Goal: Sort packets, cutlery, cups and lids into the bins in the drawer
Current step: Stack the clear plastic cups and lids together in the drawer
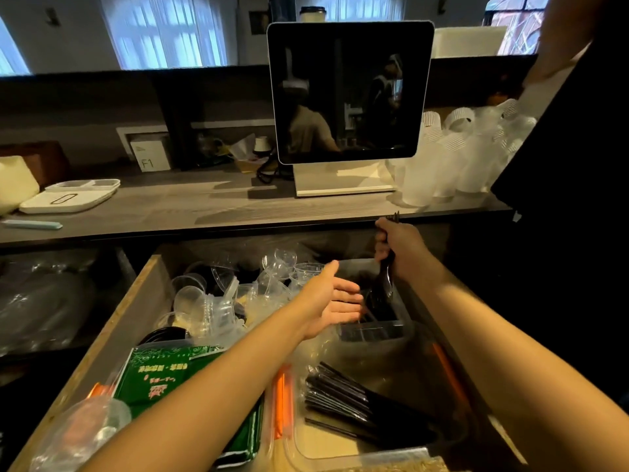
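Head view: black plastic cutlery, bunched upright in the right hand, fingers curled round it, above a clear bin in the drawer. Left hand flat, fingers straight, holding nothing. Clear cups heaped rear-left; green packets front-left, partly hidden by the forearm; wrapped black cutlery front-right. Tabletop behind.

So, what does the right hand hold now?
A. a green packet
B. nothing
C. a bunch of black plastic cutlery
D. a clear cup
C: the right hand grips a bunch of black plastic cutlery above the clear bin; the left hand is open.
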### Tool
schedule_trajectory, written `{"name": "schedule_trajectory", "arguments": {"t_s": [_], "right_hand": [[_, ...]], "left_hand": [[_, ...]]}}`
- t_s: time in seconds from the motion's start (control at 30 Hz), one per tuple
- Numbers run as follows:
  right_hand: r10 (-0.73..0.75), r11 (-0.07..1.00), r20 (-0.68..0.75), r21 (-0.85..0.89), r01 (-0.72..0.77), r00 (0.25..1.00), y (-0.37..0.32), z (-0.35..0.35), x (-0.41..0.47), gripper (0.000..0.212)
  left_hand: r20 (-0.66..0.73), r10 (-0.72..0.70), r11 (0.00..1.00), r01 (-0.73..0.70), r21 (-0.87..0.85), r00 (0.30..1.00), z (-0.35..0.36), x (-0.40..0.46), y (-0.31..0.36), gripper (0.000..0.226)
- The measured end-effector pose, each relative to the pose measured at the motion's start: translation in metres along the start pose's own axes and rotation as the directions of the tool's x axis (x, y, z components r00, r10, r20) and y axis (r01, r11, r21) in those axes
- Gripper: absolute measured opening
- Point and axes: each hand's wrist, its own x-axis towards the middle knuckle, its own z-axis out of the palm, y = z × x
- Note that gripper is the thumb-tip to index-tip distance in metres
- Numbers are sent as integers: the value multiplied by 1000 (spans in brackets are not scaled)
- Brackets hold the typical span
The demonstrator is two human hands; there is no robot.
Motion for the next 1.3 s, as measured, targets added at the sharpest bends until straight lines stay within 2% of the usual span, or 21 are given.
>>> {"name": "schedule_trajectory", "arguments": {"t_s": [0.1,0.17,0.23,0.27,0.33,0.4,0.43,0.5,0.53,0.6,0.67,0.73,0.8,0.93,1.0,1.07,1.1,1.17,1.23,1.3], "right_hand": [[-124,970,-32,-212,114,992,8,-4,19,17],[-271,888,27,-378,260,962,15,-2,29,17],[-329,785,88,-527,325,940,27,1,39,19],[-303,730,89,-619,291,949,34,1,46,17],[-141,647,87,-746,159,986,53,0,55,10],[60,559,109,-827,57,992,68,-1,56,16],[103,493,126,-868,59,987,72,-1,52,20],[15,400,130,-909,113,991,73,3,46,21],[-64,398,126,-906,141,990,73,6,45,23],[-206,478,163,-844,245,965,69,14,42,27],[-261,498,272,-784,370,926,64,28,35,37],[-231,386,417,-790,476,879,66,42,31,44],[-150,238,490,-825,512,859,74,53,30,48],[54,-52,498,-864,500,866,100,56,41,28],[86,-51,503,-860,508,860,109,54,40,21],[17,-19,529,-848,529,849,112,52,38,21],[-54,10,522,-852,524,851,111,51,34,21],[-245,143,471,-847,512,848,103,51,24,19],[-446,273,392,-797,539,805,88,52,6,18],[-582,376,330,-701,606,743,73,57,-16,18]], "left_hand": [[-115,58,993,-69,-93,992,-13,10,1,42],[-218,121,976,-155,-149,968,-19,18,6,40],[-310,168,961,-226,-162,936,-26,23,13,37],[-347,187,960,-247,-136,919,-31,24,17,35],[-392,212,968,-248,-43,895,-42,28,23,32],[-393,210,976,-213,37,895,-55,31,27,31],[-385,204,979,-192,71,900,-61,32,28,31],[-385,214,975,-173,140,898,-73,30,31,31],[-394,237,969,-183,168,888,-79,29,32,30],[-415,284,955,-216,202,865,-90,25,36,28],[-420,312,944,-228,239,852,-101,22,41,27],[-412,317,938,-218,270,854,-108,17,43,27],[-400,288,941,-180,287,870,-113,12,43,28],[-359,249,946,-148,288,900,-121,-5,42,30],[-335,244,944,-144,297,910,-124,-15,43,34],[-321,252,940,-151,308,913,-126,-25,44,36],[-317,258,938,-158,308,913,-126,-29,45,36],[-301,268,939,-177,295,915,-124,-36,46,32],[-276,279,940,-203,275,920,-121,-43,46,27],[-235,302,934,-238,265,924,-117,-50,44,25]]}}
